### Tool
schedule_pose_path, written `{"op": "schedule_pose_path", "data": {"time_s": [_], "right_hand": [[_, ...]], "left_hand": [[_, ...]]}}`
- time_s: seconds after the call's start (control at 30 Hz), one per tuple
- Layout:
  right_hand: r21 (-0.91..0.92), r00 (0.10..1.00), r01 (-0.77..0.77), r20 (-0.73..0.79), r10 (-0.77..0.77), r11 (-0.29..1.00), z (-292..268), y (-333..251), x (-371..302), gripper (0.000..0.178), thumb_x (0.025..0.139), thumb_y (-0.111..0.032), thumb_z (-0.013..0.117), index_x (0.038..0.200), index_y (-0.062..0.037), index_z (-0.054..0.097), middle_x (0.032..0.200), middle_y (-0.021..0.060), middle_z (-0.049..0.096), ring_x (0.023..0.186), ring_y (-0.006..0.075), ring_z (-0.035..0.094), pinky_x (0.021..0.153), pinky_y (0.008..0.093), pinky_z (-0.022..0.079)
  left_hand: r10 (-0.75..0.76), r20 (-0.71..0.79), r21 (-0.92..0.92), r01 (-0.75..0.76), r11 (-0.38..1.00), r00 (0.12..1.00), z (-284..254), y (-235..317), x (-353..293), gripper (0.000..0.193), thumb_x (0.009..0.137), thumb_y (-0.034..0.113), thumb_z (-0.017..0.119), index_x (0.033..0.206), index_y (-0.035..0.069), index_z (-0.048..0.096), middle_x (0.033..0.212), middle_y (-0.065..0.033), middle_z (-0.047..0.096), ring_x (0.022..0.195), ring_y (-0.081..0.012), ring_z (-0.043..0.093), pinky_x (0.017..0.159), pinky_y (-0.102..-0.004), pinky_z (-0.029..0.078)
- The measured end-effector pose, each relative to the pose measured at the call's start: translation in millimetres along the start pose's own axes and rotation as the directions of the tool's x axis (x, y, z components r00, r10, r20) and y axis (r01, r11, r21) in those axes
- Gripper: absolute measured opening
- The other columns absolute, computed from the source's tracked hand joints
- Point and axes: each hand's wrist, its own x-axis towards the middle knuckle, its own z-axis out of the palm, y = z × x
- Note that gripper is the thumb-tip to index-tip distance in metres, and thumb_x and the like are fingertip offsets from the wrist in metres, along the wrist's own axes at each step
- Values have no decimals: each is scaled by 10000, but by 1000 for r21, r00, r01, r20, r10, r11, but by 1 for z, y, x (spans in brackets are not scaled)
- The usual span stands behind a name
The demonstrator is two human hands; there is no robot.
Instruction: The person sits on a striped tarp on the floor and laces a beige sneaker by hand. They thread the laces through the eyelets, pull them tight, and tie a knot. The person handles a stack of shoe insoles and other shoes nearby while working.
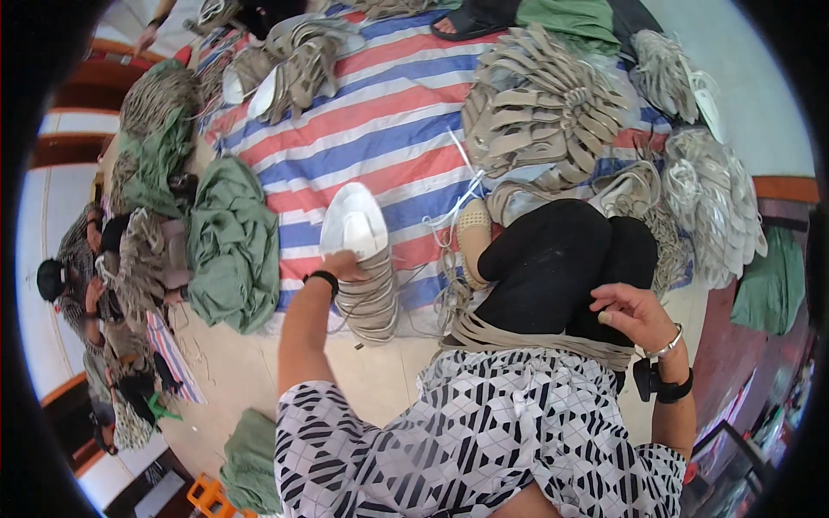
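A nested stack of beige shoe uppers (367,298) with white linings stands on the striped sheet, left of my legs. My left hand (345,266) grips it just below the top white insole-like piece, its fingertips partly hidden. Over my right thigh my right hand (637,315) hovers with bent fingers apart and nothing visible in them. A band of beige straps or cords (535,339) lies across my lap. Just beyond my knees is a big fanned pile of beige strappy shoe uppers (553,108), with white ties (466,186) trailing beside it.
The red, white and blue striped sheet (380,129) covers the floor ahead. Green cloth (231,246) lies crumpled at left. More upper bundles stand at far left (298,73) and along the right (712,203). Other people (82,285) sit at the left; a sandalled foot (449,26) shows ahead.
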Motion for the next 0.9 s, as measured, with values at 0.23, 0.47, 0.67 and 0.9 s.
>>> {"op": "schedule_pose_path", "data": {"time_s": [0.23,0.47,0.67,0.9], "right_hand": [[333,975,-70,-178,136,940,-24,25,-12,256,897,-111,576,1135,-14,587,800,104,682,577,112,639,477,201,479],[678,836,224,-503,219,700,-117,146,-21,273,918,-165,558,1127,10,575,889,128,679,607,126,637,503,230,492],[-6,588,-239,-797,140,971,-194,331,75,735,706,-311,773,1288,7,457,1180,228,585,1103,318,575,911,391,476],[-240,511,-638,-843,169,732,-270,304,201,1064,659,-296,814,1457,-85,142,1470,211,253,1241,404,436,969,461,443]], "left_hand": [[-95,-78,305,114,946,992,-13,43,28,513,687,506,716,1028,122,699,1174,-107,632,1239,-331,464,1036,-597,249],[-199,-179,331,250,910,963,-47,105,-3,841,633,477,769,1319,113,446,1336,-145,498,1282,-321,411,1043,-599,250],[16,-547,335,202,920,837,-34,132,-11,906,646,348,784,1391,95,334,1398,-147,406,1313,-346,345,1047,-583,250],[164,-599,66,-155,986,784,0,179,-35,670,714,245,734,1281,46,438,1210,-212,512,1106,-408,478,958,-488,362]]}}
